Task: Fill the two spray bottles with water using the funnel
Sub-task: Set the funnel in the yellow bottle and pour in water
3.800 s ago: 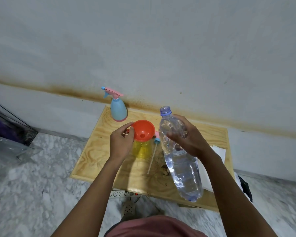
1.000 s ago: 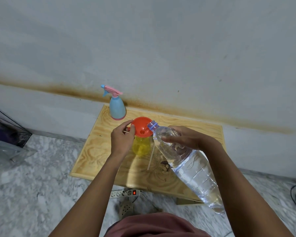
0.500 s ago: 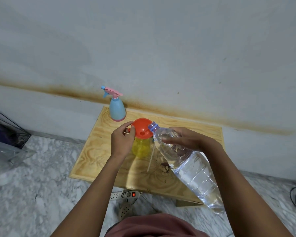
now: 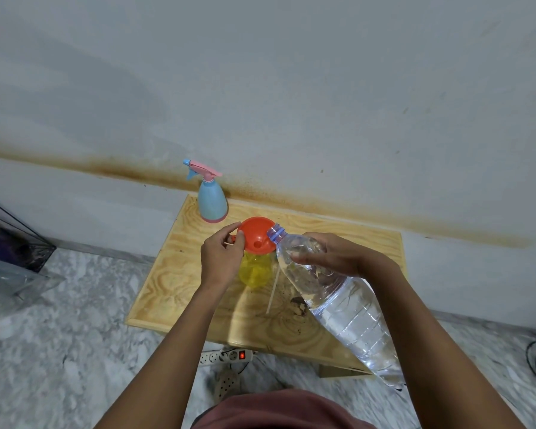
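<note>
Under you is a grey marbled floor (image 4: 75,351) with a white power strip (image 4: 226,356). A low plywood table (image 4: 174,292) stands against the stained grey wall (image 4: 291,103). Your right hand (image 4: 331,258) grips a tilted clear plastic water bottle (image 4: 353,317), partly full, its mouth over the orange plastic funnel (image 4: 256,235). Your left hand (image 4: 220,258) pinches the funnel's rim above the yellow transparent spray bottle (image 4: 254,272). The blue spray bottle with pink trigger (image 4: 211,202) stands upright at the table's far edge.

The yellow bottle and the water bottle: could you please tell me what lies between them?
In the head view, a thin pale tube lies between the yellow bottle and the water bottle.
</note>
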Tool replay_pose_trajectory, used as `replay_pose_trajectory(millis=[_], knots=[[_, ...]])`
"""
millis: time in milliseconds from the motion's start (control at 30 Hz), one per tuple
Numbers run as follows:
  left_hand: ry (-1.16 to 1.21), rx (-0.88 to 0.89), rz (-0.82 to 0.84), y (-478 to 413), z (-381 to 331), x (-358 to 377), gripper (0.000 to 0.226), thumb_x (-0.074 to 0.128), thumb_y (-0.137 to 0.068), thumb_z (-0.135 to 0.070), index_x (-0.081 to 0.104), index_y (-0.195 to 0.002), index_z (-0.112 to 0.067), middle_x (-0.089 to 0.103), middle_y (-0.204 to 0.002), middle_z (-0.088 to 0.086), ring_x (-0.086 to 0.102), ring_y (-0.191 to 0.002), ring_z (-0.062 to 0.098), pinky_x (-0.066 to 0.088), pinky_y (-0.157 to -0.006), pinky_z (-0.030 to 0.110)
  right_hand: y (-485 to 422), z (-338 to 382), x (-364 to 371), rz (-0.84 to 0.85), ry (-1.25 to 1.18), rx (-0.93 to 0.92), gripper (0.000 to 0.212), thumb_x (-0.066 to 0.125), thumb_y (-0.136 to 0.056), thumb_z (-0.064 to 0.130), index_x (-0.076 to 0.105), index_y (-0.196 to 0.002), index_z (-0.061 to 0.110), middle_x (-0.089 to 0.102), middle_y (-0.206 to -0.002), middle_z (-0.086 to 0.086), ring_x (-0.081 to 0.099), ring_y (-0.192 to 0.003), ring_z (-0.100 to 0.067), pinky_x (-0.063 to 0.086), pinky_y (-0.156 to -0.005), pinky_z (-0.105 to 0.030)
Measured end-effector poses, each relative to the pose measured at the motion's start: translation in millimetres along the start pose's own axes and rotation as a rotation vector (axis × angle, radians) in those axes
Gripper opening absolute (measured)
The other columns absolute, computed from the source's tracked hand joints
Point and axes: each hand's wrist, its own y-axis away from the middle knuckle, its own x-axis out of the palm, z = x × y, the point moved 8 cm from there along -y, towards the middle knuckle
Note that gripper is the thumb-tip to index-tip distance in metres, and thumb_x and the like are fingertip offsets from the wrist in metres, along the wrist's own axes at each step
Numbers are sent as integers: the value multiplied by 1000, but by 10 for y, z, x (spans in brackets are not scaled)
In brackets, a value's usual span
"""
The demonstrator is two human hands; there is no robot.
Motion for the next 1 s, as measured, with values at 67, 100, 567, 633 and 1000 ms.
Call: replay_pose_trajectory(millis=[67, 100, 567, 633, 1000], knots=[[0, 8, -2, 4, -10, -2, 24, 61, -97, -20, 71, -119, -23, 63, -75, 2, 70, -73, 29, 62, -76, 46, 9, 32, 2, 1, 5, -14, 26, 67, -82, 60, 61, -100, 41, 67, -97, 11, 65, -90, -13, 51, -77, -31], [-1, 13, -1, 6, -13, -1, 23, 61, -97, -20, 71, -118, -24, 63, -75, 2, 70, -75, 32, 61, -77, 47, 13, 41, 1, 0, 5, -19, 19, 66, -86, 54, 61, -99, 41, 66, -97, 12, 65, -90, -12, 50, -78, -31], [-9, 24, -1, -26, 13, 9, 21, 62, -96, -21, 72, -113, -28, 58, -68, -3, 63, -66, 22, 60, -77, 50, 174, 180, -24, -111, 12, -118, 45, 66, -85, 53, 48, -125, 45, 58, -112, 24, 62, -101, 1, 53, -75, -15], [-9, 30, 2, -19, -4, 9, 20, 62, -96, -21, 71, -110, -32, 59, -70, 0, 67, -70, 33, 60, -77, 50, 205, 181, -55, -158, 9, -146, 43, 66, -80, 58, 46, -119, 56, 57, -116, 25, 62, -102, 2, 51, -76, -17], [-35, 9, -5, -22, -25, -16, 23, 63, -96, -24, 71, -117, -27, 57, -72, -1, 67, -79, 37, 60, -81, 49, 438, 116, -685, -666, -245, -340, 48, 63, -78, 52, 46, -123, 53, 62, -118, 21, 68, -101, -13, 54, -76, -28]])
